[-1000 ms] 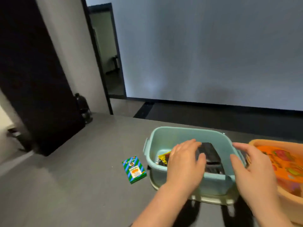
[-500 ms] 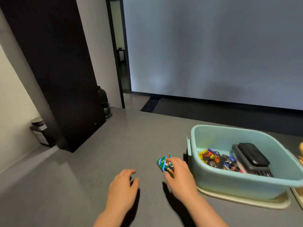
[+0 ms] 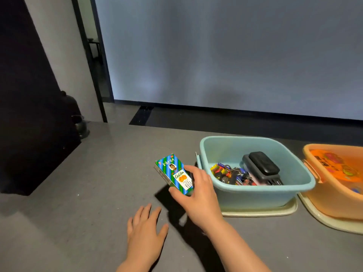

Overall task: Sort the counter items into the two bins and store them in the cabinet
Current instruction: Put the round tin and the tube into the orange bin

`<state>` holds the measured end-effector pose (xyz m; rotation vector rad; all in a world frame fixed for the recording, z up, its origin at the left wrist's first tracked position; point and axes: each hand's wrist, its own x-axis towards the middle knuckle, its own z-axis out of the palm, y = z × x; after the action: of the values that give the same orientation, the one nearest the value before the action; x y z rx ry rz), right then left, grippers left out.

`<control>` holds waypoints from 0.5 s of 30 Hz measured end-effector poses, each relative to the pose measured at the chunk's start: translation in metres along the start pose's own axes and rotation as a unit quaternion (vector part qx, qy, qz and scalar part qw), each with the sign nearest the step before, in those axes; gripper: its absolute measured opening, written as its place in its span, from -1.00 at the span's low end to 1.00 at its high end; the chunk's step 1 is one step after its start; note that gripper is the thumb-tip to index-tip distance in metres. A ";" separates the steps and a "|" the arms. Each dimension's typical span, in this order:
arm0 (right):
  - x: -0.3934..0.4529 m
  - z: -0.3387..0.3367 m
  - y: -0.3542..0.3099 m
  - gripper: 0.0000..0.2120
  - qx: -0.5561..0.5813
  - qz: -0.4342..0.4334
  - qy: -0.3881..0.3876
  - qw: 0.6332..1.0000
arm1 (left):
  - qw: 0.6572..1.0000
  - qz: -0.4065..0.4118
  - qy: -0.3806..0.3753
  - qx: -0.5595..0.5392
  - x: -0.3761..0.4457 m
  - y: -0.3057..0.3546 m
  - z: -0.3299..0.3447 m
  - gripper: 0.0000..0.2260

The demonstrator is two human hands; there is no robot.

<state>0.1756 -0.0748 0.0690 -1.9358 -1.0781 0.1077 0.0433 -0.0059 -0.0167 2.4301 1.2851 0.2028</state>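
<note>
Small blue-and-green striped cardboard box point(image 3: 174, 174): pinched by right hand point(image 3: 198, 195), lifted above grey surface point(image 3: 94, 185), just left of pale-blue plastic bin point(image 3: 255, 195). Left hand point(image 3: 144, 230): spread flat, empty.

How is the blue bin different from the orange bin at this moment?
The blue bin is fully in view; the orange bin is cut off by the right edge. The blue bin holds keys and a black case; the orange bin holds colourful packets. The blue bin is nearer the right hand. Both stand on cream lids on the counter.
</note>
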 end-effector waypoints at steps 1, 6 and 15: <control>0.002 -0.018 -0.006 -0.46 0.015 -0.014 0.019 1.000 | 1.000 0.023 -0.008 -0.006 -0.001 0.015 0.005 -0.49; -0.002 -0.116 0.017 -0.44 -0.013 0.007 0.117 0.993 | 0.986 0.139 -0.085 -0.019 -0.026 0.099 0.040 -0.45; -0.056 -0.301 0.144 -0.42 -0.132 0.167 0.276 0.937 | 0.948 0.291 -0.078 -0.104 -0.059 0.273 0.079 -0.55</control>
<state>0.3704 -0.3455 0.1252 -2.1873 -0.4014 -0.3943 0.2417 -0.2135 0.0222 2.5096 0.4273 0.2789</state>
